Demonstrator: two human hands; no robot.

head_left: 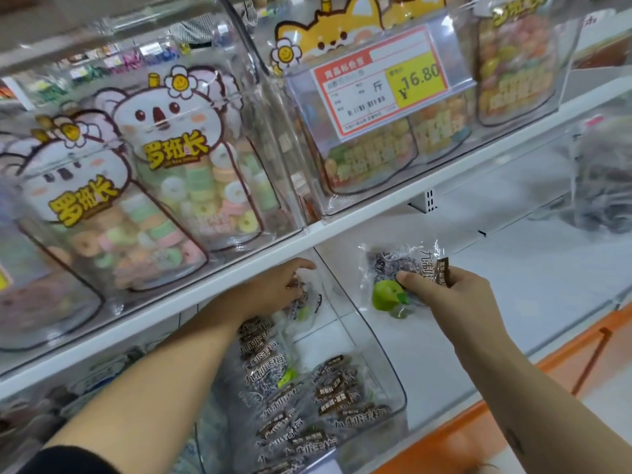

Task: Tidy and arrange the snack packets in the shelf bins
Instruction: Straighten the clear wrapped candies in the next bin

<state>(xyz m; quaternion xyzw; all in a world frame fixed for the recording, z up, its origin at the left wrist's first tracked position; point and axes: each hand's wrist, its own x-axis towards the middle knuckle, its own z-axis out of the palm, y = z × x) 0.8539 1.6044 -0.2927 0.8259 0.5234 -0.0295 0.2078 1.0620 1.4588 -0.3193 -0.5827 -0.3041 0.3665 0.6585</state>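
Note:
A clear plastic bin [388,367] on the lower shelf holds several small plum snack packets [301,401] with brown labels and green fruit pictures. My left hand [273,285] reaches deep into the back of this bin under the upper shelf edge, its fingers on packets there; whether it grips any is hidden. My right hand [444,289] pinches a couple of the same packets [393,275] in the air, to the right of the bin and above the bare white shelf.
The upper shelf [376,206] carries clear bins of koala-shaped candy bags [178,165] and fox-shaped bags behind a price tag [379,80] reading 16.80. The lower white shelf [530,268] has an orange front edge [478,425]. A blurred dark heap [605,186] lies at far right.

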